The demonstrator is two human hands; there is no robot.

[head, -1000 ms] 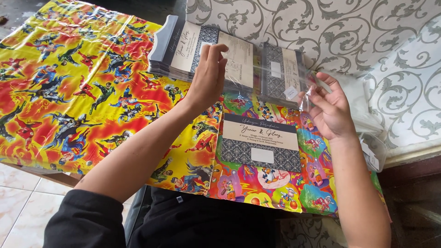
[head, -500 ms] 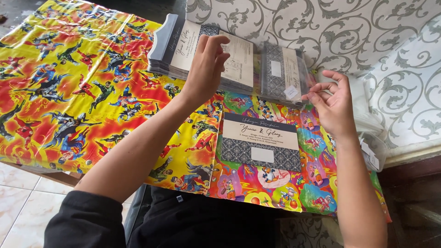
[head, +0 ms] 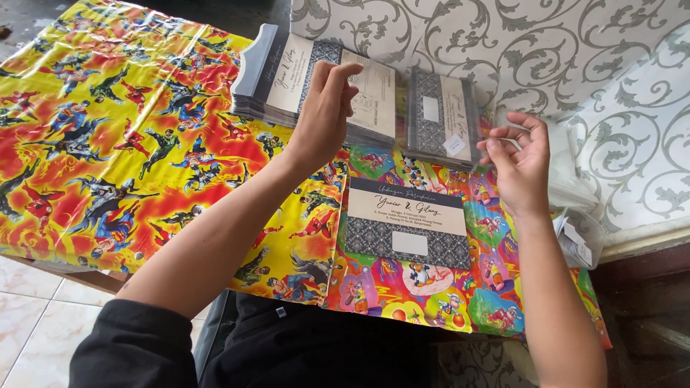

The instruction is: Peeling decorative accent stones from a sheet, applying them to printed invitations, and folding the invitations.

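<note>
My left hand [head: 325,115] hovers over a tall stack of grey-and-cream cards in clear sleeves [head: 277,75] at the back of the table. Its fingers are bunched together, with nothing seen in them. My right hand [head: 521,165] is raised at the right, beside a smaller stack of sleeved cards [head: 440,118]. Its fingers are curled and apart, and a thin pale strip seems to sit between thumb and forefinger. One card [head: 406,223], cream above and grey-patterned below, lies flat on the bright cartoon tablecloth [head: 108,144] between my arms.
Clear plastic bags [head: 571,187] and a small clear packet of white labels [head: 581,243] lie at the table's right edge. A grey-and-white scroll-patterned cloth [head: 575,57] covers the surface behind. Tiled floor [head: 29,302] shows at lower left.
My left hand has lifted off the tall stack and drawn its fingers together. My right hand has moved slightly right and down, away from the smaller stack.
</note>
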